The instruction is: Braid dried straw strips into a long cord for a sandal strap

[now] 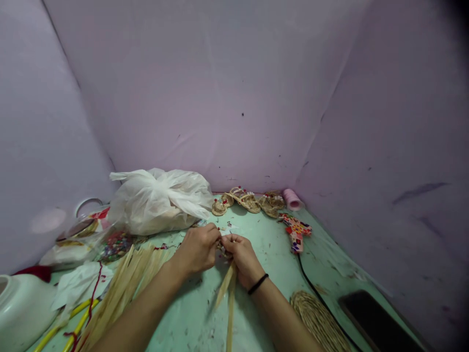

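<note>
My right hand [244,256], with a black band at its wrist, is closed on a small woven straw piece [222,249]. Two pale flat straw strips [230,288] hang down from beneath that hand. Pressed close beside it, my left hand [200,247] has its fingers pinched together at the top of the same piece. What lies between the left fingertips is too small to make out. Most of the woven piece is hidden by the fingers. Small straw sandals [249,201] with red and white beads lie beyond the hands.
At left are a bundle of straw strips [128,278], yellow-handled tool [82,313], white jar [29,305], bagged beads [114,246] and white plastic bag [161,200]. At right are a pink thread spool [292,199], flowered corded tool [296,230], woven oval [317,320] and black phone [377,320].
</note>
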`<control>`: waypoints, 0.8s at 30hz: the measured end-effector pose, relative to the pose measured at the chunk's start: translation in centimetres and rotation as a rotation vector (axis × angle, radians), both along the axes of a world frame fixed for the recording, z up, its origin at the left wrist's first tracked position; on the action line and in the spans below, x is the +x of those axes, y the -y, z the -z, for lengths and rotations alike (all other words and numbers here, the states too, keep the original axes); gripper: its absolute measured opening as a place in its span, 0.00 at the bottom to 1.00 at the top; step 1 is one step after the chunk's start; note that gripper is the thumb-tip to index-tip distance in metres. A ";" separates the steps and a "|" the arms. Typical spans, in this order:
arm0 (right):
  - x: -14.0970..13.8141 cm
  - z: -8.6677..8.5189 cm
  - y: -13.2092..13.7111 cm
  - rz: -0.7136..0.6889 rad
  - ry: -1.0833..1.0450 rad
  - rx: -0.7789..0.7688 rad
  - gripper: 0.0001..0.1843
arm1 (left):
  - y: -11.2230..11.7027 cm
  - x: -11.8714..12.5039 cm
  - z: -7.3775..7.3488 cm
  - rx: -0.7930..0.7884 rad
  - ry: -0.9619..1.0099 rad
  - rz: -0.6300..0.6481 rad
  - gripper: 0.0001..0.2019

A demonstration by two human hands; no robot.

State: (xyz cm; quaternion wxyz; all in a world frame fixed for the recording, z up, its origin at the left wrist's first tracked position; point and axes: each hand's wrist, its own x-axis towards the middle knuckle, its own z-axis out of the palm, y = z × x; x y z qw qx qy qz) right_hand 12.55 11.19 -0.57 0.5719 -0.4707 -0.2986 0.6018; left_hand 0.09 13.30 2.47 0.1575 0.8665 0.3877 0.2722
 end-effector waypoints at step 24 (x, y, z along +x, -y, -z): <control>0.9 2.6 -7.5 -0.007 0.531 0.044 0.10 | -8.6 2.8 4.2 -0.385 0.257 -0.501 0.06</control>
